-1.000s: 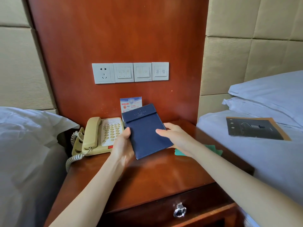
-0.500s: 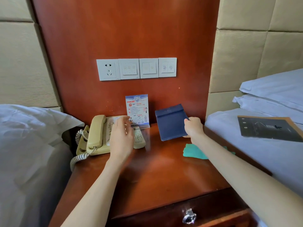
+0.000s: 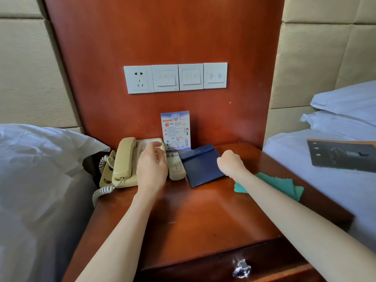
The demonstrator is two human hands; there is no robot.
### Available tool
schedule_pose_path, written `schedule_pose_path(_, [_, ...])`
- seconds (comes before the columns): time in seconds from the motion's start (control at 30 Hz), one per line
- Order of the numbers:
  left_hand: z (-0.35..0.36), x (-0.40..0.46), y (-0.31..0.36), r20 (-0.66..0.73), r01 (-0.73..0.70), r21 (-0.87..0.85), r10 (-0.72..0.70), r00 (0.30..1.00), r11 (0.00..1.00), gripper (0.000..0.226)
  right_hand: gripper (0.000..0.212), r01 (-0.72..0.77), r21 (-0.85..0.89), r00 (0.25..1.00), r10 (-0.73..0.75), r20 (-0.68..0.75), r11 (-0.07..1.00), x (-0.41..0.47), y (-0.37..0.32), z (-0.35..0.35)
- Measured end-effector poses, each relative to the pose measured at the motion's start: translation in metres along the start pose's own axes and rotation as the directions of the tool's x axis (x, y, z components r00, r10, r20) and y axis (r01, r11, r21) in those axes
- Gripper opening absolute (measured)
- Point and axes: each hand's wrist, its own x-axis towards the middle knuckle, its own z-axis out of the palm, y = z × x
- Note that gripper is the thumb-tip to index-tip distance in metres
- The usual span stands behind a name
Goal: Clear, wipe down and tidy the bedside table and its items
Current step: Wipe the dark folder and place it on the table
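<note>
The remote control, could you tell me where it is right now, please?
In the head view the remote lies at the table's back, between the phone on its left and the blue folder on its right, below the card.

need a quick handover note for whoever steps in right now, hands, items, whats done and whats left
Left hand: loosely open above the phone and remote, holding nothing.
Right hand: fingers curled at the right edge of the blue folder; whether it grips the folder cannot be told.
Bedside table: phone, remote and folder lie in a row at the back, info card upright behind them, green cloth at the right edge.
Done: items lined up.
Left: the cloth and the booklet lying on the right bed; whether wiping is done cannot be told.
</note>
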Motion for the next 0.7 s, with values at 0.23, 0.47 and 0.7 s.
schedule_pose_path(0.23, [0.005,-0.003,0.003,0.033,-0.003,0.012,0.003,0.999,1.000,0.020,0.009,0.108,-0.169,0.994,-0.103,0.041,0.980,-0.002,0.001,-0.004])
schedule_pose_path(0.47, [0.003,-0.010,0.003,0.086,-0.056,0.009,0.055,0.995,0.998,0.020,0.021,0.296,-0.008,0.944,-0.293,-0.153,0.955,-0.013,0.007,-0.021])
schedule_pose_path(0.7, [0.015,-0.026,0.016,0.273,-0.038,-0.073,0.057,0.960,0.997,0.019,0.025,0.453,0.089,0.868,-0.416,-0.270,0.887,-0.035,0.021,-0.077])
